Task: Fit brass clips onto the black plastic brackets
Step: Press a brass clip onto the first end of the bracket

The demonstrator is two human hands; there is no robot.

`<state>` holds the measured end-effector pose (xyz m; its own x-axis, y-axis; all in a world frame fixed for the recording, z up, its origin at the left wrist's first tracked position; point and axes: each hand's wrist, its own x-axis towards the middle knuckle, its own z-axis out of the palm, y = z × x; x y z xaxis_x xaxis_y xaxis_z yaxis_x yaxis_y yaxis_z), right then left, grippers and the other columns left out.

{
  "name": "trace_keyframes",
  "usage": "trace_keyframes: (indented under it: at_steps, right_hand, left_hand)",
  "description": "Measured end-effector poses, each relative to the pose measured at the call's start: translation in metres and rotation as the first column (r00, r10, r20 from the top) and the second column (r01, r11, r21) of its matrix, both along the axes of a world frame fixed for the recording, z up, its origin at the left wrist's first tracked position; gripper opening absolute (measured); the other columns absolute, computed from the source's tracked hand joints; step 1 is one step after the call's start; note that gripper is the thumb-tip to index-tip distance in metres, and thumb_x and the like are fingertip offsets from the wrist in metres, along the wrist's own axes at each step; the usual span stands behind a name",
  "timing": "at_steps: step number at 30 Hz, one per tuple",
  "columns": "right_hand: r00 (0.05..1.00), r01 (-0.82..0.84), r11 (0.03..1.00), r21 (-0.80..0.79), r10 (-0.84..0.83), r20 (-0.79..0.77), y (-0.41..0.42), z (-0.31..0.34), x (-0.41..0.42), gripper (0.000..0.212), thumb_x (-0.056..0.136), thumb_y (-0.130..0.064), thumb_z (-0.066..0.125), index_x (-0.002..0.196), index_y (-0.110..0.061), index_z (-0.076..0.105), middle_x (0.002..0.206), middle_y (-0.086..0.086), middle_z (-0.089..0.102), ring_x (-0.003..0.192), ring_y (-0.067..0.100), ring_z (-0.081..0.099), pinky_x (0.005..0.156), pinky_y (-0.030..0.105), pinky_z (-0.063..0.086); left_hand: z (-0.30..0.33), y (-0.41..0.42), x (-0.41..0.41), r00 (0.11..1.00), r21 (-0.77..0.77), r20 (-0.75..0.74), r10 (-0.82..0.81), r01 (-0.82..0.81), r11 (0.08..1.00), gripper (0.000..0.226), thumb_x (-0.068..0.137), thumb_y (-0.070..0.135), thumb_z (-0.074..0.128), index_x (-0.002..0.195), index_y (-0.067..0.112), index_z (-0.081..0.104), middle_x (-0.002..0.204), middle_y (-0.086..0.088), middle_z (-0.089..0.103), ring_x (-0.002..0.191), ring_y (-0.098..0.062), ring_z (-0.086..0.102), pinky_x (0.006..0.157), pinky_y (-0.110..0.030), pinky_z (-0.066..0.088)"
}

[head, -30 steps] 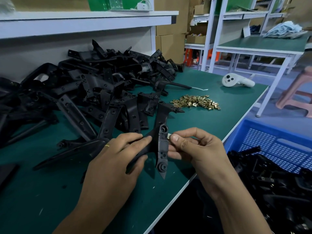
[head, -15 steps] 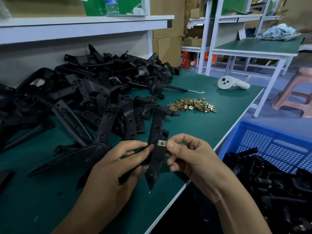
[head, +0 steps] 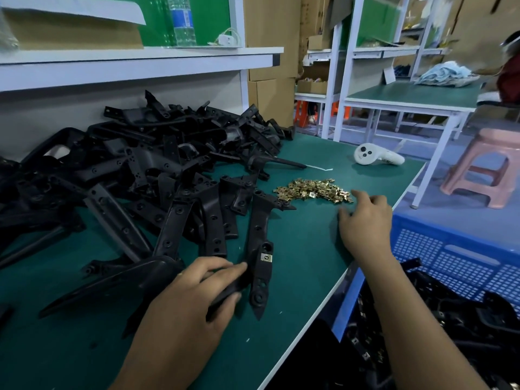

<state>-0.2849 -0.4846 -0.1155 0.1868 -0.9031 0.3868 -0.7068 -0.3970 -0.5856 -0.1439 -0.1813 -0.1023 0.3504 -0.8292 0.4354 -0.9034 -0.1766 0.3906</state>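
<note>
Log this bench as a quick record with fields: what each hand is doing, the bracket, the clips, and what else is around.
left hand: grips the held bracket
held bracket: black, one brass clip fitted near its upper end
right hand: reaching to the clip pile, holds nothing visible
clip pile: loose brass clips on the green mat
bracket heap: black parts, left and behind
blue crate: right of the bench, holds black parts
white controller: far end of the mat

On the tabletop (head: pixel 309 249), the bracket pile (head: pixel 146 170) lies left, the clip heap (head: pixel 315 190) to its right, a controller (head: pixel 377 156) behind the heap. A crate (head: pixel 450 249) sits right of the tabletop, a stool (head: pixel 486 167) behind it.
</note>
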Motion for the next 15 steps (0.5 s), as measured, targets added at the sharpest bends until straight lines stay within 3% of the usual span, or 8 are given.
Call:
trace_keyframes:
  at_steps: [4,8,12,15]
  right_hand:
    - [0.998,0.032,0.999,0.028,-0.030,-0.063,-0.019,0.009,0.005,0.023,0.099,-0.016,0.057,0.112,0.001,0.065,0.115,0.020,0.049,0.095,0.042,0.053,0.083,0.045,0.049]
    - [0.998,0.038,0.999,0.018,-0.037,-0.044,-0.010,0.010,0.001,0.018,0.098,-0.005,0.054,0.108,-0.001,0.068,0.106,0.019,0.053,0.089,0.039,0.053,0.074,0.039,0.042]
    - [0.995,-0.095,0.995,0.009,0.095,-0.012,0.038,0.011,-0.009,0.011,0.098,-0.009,0.062,0.102,-0.009,0.072,0.100,0.012,0.058,0.090,0.035,0.058,0.074,0.038,0.044]
    - [0.956,-0.286,0.958,0.014,0.284,0.074,0.092,0.004,-0.015,0.013,0.093,-0.013,0.073,0.102,-0.021,0.068,0.093,-0.002,0.063,0.084,0.020,0.060,0.070,0.033,0.042]
  left_hand:
    - [0.000,0.003,0.001,1.000,-0.009,-0.013,-0.005,0.005,1.000,0.050,0.091,0.033,0.075,0.136,0.049,0.061,0.127,0.039,0.049,0.112,0.005,0.057,0.089,-0.025,0.056]
    - [0.000,0.003,0.001,1.000,-0.017,-0.010,-0.002,0.002,1.000,0.051,0.089,0.031,0.077,0.135,0.046,0.063,0.125,0.037,0.051,0.111,0.006,0.058,0.087,-0.025,0.057]
    - [-0.001,0.003,0.002,1.000,-0.027,-0.014,-0.006,0.005,1.000,0.050,0.091,0.032,0.075,0.137,0.046,0.062,0.126,0.038,0.050,0.113,0.007,0.056,0.089,-0.023,0.056]
    - [-0.001,0.003,0.003,1.000,-0.025,-0.015,0.001,-0.002,1.000,0.049,0.093,0.035,0.072,0.138,0.049,0.059,0.127,0.039,0.048,0.114,0.008,0.054,0.091,-0.020,0.053]
